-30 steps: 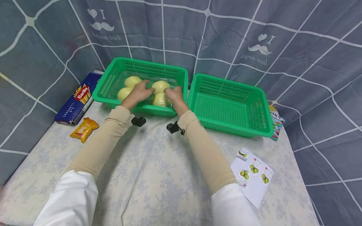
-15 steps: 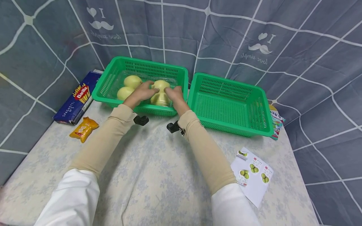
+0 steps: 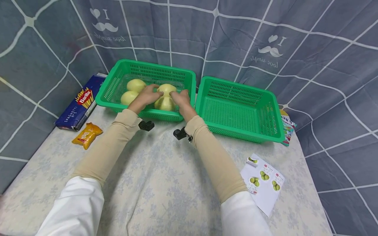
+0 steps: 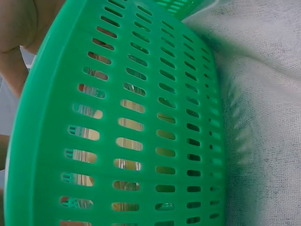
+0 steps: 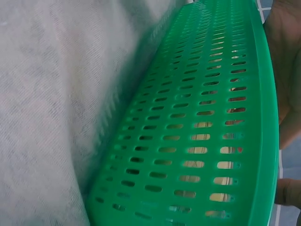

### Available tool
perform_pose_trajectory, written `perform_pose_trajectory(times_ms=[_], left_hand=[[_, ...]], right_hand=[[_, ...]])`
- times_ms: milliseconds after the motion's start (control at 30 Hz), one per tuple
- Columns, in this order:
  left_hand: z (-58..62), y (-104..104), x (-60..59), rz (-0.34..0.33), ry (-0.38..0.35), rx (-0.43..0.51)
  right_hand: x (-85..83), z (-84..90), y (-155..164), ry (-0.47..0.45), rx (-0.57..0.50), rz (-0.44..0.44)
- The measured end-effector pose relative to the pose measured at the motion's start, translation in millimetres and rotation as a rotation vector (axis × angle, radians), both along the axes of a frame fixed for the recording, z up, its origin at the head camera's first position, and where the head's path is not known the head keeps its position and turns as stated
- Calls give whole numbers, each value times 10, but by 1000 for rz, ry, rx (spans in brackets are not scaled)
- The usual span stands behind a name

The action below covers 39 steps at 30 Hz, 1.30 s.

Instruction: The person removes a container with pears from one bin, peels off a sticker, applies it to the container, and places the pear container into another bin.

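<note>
- A leaflet (image 3: 267, 185) with fruit pictures lies nearest, on the table (image 3: 165, 183) to the right.
- Further on, a yellow snack pack (image 3: 87, 135) and a spaghetti box (image 3: 77, 103) sit at the left.
- Both hands reach into the left basket (image 3: 112, 93). The left hand (image 3: 147, 95) and right hand (image 3: 180, 98) curl their fingers round one yellow fruit (image 3: 166, 104) from either side.
- That fruit is low in the basket, touching another behind it; two more lie to its left.
- It is roundish, so no long axis or heading can be told.
- Judged from this, the lift has hardly begun: all four fruits remain in the left basket, and the right basket (image 3: 239, 109) holds nothing.
</note>
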<state>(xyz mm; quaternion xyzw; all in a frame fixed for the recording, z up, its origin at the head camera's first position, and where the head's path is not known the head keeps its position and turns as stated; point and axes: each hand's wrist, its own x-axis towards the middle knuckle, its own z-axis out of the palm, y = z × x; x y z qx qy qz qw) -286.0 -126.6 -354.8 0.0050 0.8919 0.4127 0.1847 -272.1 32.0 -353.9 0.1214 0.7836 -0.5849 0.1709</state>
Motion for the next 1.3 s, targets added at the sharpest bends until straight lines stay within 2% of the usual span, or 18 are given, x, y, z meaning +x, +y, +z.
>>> perform_pose_trajectory(times_ms=[267,500,667,900,1167,1300], left_hand=[[-23,-10,-5,9,-4,25],[-17,-24,-13,6,-17,2],[-14,-23,-21,6,-37,24],[-1,-22,4,-8,-65,27],[-1,-28,6,-21,-61,42],[-20,-29,4,-2,-64,76]], right_hand=[[-5,-10,42,-14,38,42],[6,38,86,42,40,73],[37,77,139,92,65,89],[64,84,161,94,65,122],[29,121,180,141,121,127],[10,153,225,151,119,135]])
